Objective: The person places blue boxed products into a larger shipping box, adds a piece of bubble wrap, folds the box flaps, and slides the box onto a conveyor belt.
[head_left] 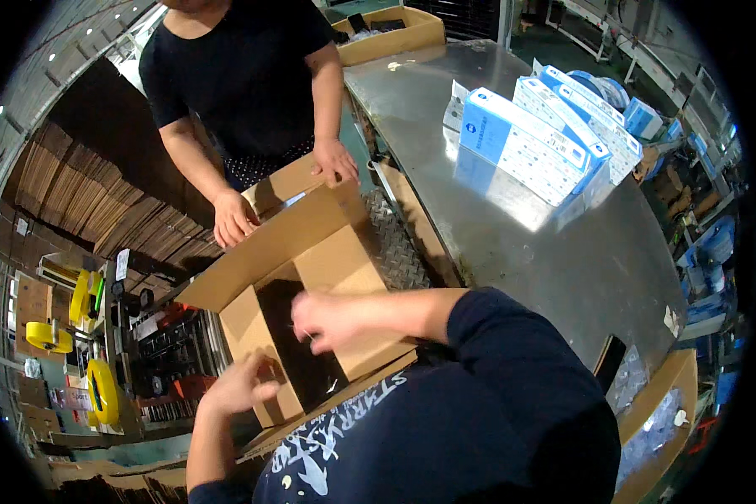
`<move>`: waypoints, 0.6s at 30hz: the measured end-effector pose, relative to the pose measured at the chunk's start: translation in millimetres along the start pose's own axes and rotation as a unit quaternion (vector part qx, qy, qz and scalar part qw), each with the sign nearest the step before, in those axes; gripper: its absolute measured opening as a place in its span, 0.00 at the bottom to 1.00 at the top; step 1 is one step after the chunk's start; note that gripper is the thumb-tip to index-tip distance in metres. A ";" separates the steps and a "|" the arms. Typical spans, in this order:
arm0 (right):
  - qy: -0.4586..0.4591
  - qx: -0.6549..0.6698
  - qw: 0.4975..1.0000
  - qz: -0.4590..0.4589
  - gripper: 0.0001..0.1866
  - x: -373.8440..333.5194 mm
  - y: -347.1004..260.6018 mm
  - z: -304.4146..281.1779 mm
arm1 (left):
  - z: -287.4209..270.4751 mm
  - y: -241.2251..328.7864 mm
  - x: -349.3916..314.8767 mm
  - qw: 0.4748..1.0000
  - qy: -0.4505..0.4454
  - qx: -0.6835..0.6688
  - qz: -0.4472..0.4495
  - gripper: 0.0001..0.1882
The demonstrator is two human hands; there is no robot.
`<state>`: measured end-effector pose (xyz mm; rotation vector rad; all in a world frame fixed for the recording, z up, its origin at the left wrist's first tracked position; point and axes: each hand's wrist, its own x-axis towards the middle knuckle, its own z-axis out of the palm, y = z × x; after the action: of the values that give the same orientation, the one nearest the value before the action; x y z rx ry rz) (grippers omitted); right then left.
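Observation:
An open cardboard box [332, 260] stands in front of me with its flaps spread and a dark inside. Over its opening, my right hand [323, 321] is curled and blurred by motion, so I cannot make out whether it holds anything. Beside the box's left inner flap [256, 332] is my left hand [239, 386], its thumb and fingers apart and nothing visible in them. Across from me stands a co-worker in a dark shirt. That person's one hand [233, 220] is by the box's far flap, and the other hand [336, 161] rests on cardboard behind it.
On the metal table [512, 277] at right stand several blue-and-white cartons [521, 139]. Tape rolls [101, 391] are on a machine at left, near stacked flat cardboard [84, 193]. A carton with clear plastic [664, 428] sits at lower right, another box [395, 46] at the back.

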<state>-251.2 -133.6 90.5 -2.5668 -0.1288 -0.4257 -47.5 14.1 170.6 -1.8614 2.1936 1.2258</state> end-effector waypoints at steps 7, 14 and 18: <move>-0.315 -0.015 0.903 0.292 0.25 -21.7 16.6 -117.7 | -25.2 44.7 6.3 0.990 -0.124 -0.063 -0.035 0.47; 0.063 -0.314 0.898 0.303 0.23 25.8 -13.8 -85.6 | 50.3 -64.3 16.3 0.903 0.355 0.152 -0.190 0.45; 0.119 -0.240 0.942 0.204 0.29 -34.2 -52.9 -2.3 | 84.3 -149.1 -20.9 0.848 0.299 -0.437 -0.027 0.32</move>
<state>-293.3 -89.8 107.1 -2.8753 0.6594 -0.6618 45.5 80.9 41.5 -2.9489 1.8754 2.1097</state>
